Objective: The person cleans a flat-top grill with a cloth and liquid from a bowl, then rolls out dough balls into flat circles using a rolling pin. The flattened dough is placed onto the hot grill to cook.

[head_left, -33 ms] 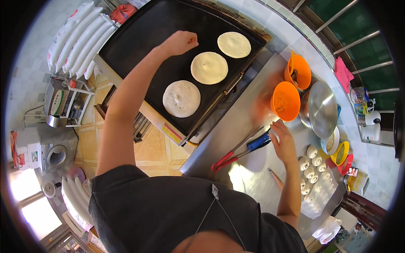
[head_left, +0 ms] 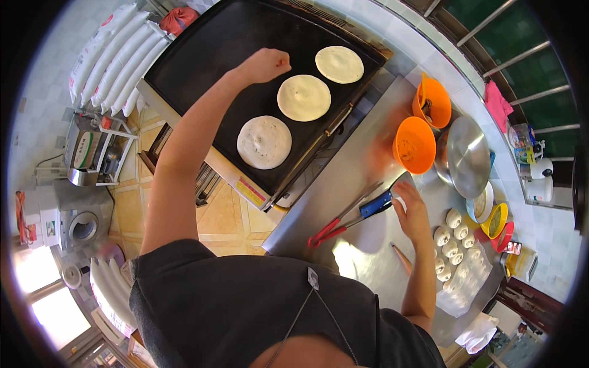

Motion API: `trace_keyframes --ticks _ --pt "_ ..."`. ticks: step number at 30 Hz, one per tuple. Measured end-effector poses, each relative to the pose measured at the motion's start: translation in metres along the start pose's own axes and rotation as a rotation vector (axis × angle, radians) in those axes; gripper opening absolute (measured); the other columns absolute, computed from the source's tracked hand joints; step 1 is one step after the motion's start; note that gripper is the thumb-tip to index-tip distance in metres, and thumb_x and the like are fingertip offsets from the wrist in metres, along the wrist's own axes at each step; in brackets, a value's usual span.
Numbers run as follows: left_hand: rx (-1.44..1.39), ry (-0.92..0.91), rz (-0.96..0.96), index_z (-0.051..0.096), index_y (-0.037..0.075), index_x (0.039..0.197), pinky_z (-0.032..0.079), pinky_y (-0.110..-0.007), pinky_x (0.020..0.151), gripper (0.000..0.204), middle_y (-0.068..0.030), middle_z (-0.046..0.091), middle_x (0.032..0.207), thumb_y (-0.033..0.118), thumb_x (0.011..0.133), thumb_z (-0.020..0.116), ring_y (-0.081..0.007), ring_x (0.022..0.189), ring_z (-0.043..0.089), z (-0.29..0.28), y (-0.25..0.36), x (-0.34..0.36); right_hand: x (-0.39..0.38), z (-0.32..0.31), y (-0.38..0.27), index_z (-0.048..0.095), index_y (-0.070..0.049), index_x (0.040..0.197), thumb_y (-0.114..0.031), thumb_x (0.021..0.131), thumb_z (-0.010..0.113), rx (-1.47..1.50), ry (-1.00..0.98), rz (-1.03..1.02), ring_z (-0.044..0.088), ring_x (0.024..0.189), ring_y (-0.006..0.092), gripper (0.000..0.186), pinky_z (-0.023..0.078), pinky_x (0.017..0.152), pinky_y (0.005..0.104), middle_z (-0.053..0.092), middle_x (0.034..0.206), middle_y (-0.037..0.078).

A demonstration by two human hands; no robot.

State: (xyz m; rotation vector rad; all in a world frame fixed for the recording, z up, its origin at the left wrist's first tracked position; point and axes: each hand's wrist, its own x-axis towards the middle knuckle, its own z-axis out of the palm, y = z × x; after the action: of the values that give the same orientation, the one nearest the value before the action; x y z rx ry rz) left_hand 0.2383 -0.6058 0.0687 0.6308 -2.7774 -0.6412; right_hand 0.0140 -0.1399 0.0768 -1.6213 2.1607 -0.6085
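Over the dark flat griddle (head_left: 202, 52), my left hand (head_left: 265, 65) is closed, fingers curled together; whatever it may hold is hidden. Three round flat breads lie in a slanting row on the hot plate: a near one (head_left: 264, 142) with a floury, speckled top, a middle one (head_left: 304, 98) and a far one (head_left: 339, 64). My left hand is closest to the middle bread, without touching it. Above the steel table (head_left: 319, 214), my right hand (head_left: 412, 211) has its thumb and fingers apart, beside a blue-handled tool (head_left: 375, 205). Red-handled tongs (head_left: 331, 230) lie next to that tool.
Two orange bowls (head_left: 414, 145) and a large steel basin (head_left: 469, 156) stand at the table's back. Several dough balls (head_left: 451, 248) rest on the right, near a wooden stick (head_left: 402, 259). White sacks (head_left: 116, 58) are stacked left of the griddle.
My left hand has shifted very slightly down and right over the griddle. My right hand has drawn a little back toward me. The breads stay in place.
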Motion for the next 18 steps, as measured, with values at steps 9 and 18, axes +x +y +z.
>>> trace_keyframes --ticks 9,18 --pt "-0.078 -0.330 -0.397 0.068 0.000 0.090 0.051 -0.038 0.063 0.032 -0.0132 0.068 0.077 0.031 0.087 0.062 -0.0222 0.067 0.066 0.027 -0.009 -0.009 -0.163 0.012 0.037 0.064 0.003 0.115 -0.013 0.089 0.062 0.067 0.128 0.378 0.060 0.114 0.0393 0.030 0.047 0.098 0.0418 0.063 0.123 0.022" --pt "-0.227 -0.057 0.039 0.068 0.003 0.092 0.053 -0.034 0.070 0.022 -0.0093 0.069 0.077 0.025 0.087 0.066 -0.0177 0.073 0.067 0.071 0.196 0.018 -0.313 0.100 0.132 0.055 -0.005 0.130 -0.006 0.075 0.073 -0.112 0.415 0.534 0.049 0.124 0.0399 0.058 0.040 0.105 0.0455 0.052 0.135 0.020"
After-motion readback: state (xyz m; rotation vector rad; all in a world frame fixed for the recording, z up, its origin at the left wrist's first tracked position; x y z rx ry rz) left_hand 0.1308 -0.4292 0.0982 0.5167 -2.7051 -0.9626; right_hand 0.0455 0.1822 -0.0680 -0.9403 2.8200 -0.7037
